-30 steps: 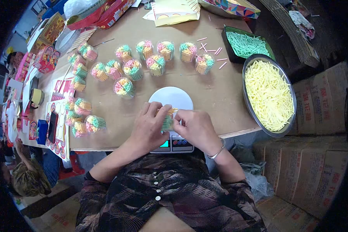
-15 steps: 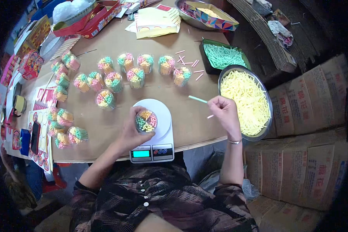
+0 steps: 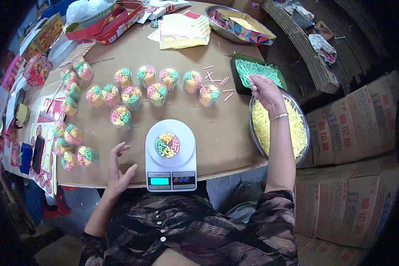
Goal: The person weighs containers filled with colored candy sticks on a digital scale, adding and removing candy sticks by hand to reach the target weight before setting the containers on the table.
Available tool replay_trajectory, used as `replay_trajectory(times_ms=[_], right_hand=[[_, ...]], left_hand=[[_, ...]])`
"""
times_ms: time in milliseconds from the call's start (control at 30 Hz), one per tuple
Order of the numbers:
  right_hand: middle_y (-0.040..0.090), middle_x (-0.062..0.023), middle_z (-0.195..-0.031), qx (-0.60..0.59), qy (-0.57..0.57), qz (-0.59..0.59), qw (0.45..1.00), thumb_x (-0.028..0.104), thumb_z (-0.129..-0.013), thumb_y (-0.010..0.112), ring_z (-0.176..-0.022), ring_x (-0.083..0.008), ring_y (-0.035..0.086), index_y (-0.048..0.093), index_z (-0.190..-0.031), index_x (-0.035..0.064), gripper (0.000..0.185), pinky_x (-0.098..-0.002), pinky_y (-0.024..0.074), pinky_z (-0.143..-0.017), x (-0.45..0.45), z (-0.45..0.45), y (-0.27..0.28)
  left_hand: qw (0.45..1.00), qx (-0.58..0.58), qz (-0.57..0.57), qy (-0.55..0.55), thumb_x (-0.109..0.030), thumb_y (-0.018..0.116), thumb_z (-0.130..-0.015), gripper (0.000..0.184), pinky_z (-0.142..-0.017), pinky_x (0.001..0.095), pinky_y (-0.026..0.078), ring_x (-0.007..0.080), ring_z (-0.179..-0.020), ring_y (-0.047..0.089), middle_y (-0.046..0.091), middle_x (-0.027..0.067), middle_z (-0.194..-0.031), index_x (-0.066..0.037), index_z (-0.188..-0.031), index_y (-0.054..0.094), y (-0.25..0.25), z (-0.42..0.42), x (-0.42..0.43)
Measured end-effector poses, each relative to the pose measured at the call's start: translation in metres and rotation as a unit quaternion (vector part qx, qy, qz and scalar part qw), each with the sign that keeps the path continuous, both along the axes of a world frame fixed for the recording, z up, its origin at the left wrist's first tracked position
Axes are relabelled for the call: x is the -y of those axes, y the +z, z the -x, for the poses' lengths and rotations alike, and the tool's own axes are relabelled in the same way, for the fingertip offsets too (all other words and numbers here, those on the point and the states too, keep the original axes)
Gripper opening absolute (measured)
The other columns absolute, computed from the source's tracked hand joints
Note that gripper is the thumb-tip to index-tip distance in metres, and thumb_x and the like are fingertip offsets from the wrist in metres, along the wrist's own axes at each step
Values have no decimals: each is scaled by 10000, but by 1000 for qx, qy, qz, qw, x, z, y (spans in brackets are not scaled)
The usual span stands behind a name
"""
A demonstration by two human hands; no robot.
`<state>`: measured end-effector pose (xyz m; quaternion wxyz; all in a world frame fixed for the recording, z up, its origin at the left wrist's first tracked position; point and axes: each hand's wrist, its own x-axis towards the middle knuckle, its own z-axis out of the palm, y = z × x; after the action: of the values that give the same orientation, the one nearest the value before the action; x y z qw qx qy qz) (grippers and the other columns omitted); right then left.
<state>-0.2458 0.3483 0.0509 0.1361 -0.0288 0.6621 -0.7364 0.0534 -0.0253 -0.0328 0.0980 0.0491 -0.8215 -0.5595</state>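
A clear cup of green, yellow, orange and pink sticks [image 3: 167,145] stands on the white digital scale [image 3: 151,166], whose display is lit. Left of the scale, my left hand [image 3: 119,170] is open, fingers apart, touching nothing. My right hand [image 3: 267,94] is closed in a pinch over the near edge of the black tray of green sticks [image 3: 257,71]. A small pinkish end shows at its fingertips, likely a pink stick. Below that wrist lies the metal bowl of yellow sticks [image 3: 272,128], partly covered by my forearm.
Several filled cups [image 3: 157,94] stand beyond the scale, and more filled cups [image 3: 74,134] are at the left. Loose pink sticks [image 3: 215,80] lie near the tray. Yellow printed bags [image 3: 184,31] and a red box [image 3: 119,22] sit farther back. Cardboard cartons [image 3: 350,119] are stacked at right.
My left hand has let go of the cup, now on the scale, and moved left. My right hand has moved up to the green-stick tray; the green stick it held no longer shows.
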Motion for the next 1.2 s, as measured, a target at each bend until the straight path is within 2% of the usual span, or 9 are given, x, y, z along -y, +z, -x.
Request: replay_trajectory(times_ms=[367, 500, 533, 667, 833, 933, 1067, 1167, 1200], right_hand=[[639, -48, -741, 37, 21, -33, 999, 31, -880, 602, -585, -59, 569, 654, -947, 1, 90, -139, 438, -475, 39, 23, -9], [656, -90, -736, -14, 46, -338, 940, -6, -796, 619, -604, -116, 604, 673, -877, -15, 97, -188, 477, -508, 34, 57, -63], [656, -90, -736, -10, 46, -338, 940, -6, -796, 619, -604, -116, 604, 673, -877, -15, 97, -188, 477, -508, 36, 58, -70], [656, -106, -709, -154, 45, -579, 799, -10, -722, 621, -614, -182, 618, 678, -823, -25, 117, -271, 503, -554, 49, 53, -101], [664, -105, -716, -111, 60, -550, 826, 11, -697, 645, -629, -218, 616, 687, -871, -18, 181, -314, 502, -609, 41, 63, -119], [672, -102, -750, -147, 39, -560, 814, 8, -704, 597, -670, -218, 614, 687, -902, -19, 219, -305, 497, -662, 46, 36, -72], [684, -99, -863, -274, -37, -444, 852, -39, -752, 449, -776, -197, 614, 679, -928, -39, 290, -265, 491, -750, 32, 12, -35], [677, -77, -905, -284, -39, -335, 897, -26, -824, 456, -793, -152, 598, 656, -1000, -32, 267, -237, 473, -744, 38, -43, -22], [674, -67, -904, -243, -16, -329, 912, -15, -838, 465, -795, -138, 591, 654, -999, -31, 249, -231, 464, -741, 45, -67, -21]], left_hand=[[993, -17, -71, 90, -67, 601, -796, 496, -893, 315, 420, 217, -988, 538, 560, 124, -1107, -21, -1269, 458, -41, -13, 10], [994, -6, -74, 83, -57, 594, -812, 463, -876, 307, 430, 209, -957, 550, 570, 111, -1069, -22, -1257, 468, -45, -15, 10], [994, -3, -73, 82, -57, 594, -812, 463, -876, 307, 430, 209, -957, 550, 570, 111, -1069, -22, -1257, 468, -46, -15, 11], [997, -5, -33, 68, -61, 552, -838, 459, -880, 294, 425, 192, -964, 532, 562, 111, -1107, -23, -1283, 446, -52, -17, 13], [998, -5, -32, 60, -65, 553, -841, 456, -891, 304, 424, 194, -974, 532, 563, 113, -1106, -23, -1283, 447, -51, -15, 13], [998, -18, -26, 56, -67, 552, -843, 455, -898, 309, 422, 193, -976, 531, 562, 114, -1107, -24, -1284, 447, -51, -11, 13], [995, 5, -71, 63, -61, 550, -843, 456, -911, 311, 414, 190, -996, 517, 563, 117, -1114, -33, -1286, 449, -49, -17, 14], [989, -14, -127, 79, -55, 569, -818, 467, -909, 315, 406, 209, -991, 539, 576, 113, -1106, -22, -1271, 461, -42, -8, 12], [996, -25, -54, 71, -69, 559, -823, 462, -919, 315, 389, 206, -987, 536, 577, 113, -1108, -23, -1273, 462, -37, -5, 14]])
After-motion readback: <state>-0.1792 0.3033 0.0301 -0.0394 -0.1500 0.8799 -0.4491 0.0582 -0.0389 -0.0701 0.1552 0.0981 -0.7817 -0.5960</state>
